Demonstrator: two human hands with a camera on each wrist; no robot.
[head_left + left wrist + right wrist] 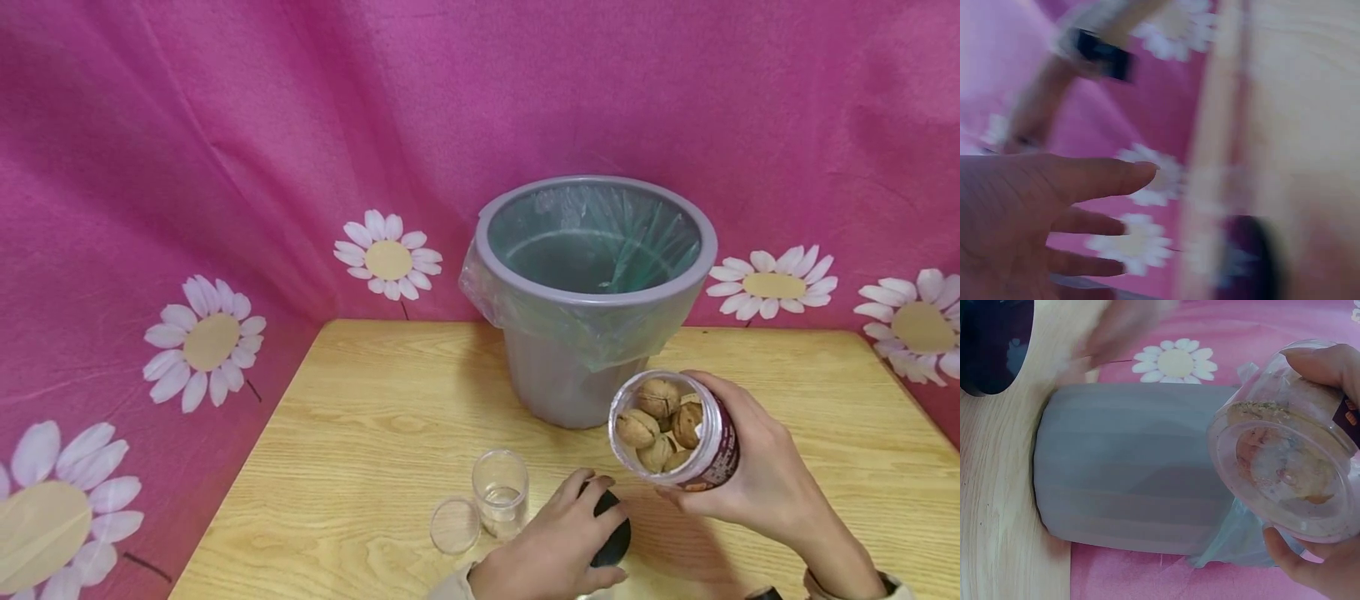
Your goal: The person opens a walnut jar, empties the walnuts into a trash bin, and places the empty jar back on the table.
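My right hand point(768, 479) grips a clear plastic jar point(1285, 469) with a dark label, tilted so that its open mouth faces up toward the head view. Walnuts point(658, 398) fill much of the jar. Blurred in the wrist views, my left hand point(558, 537) hovers over a black round lid point(613, 533) on the table. Its fingers point(1091, 262) are extended and spread, with nothing between them. The same lid point(994, 347) lies flat on the wood in the right wrist view.
Behind the jar stands a grey bin point(555, 383) with a thin greenish plastic liner point(622, 333) over its rim. Left of my left hand are a small clear cup point(500, 467) and a clear round lid point(455, 527). Pink flowered cloth point(300, 125) hangs around the wooden table point(360, 400).
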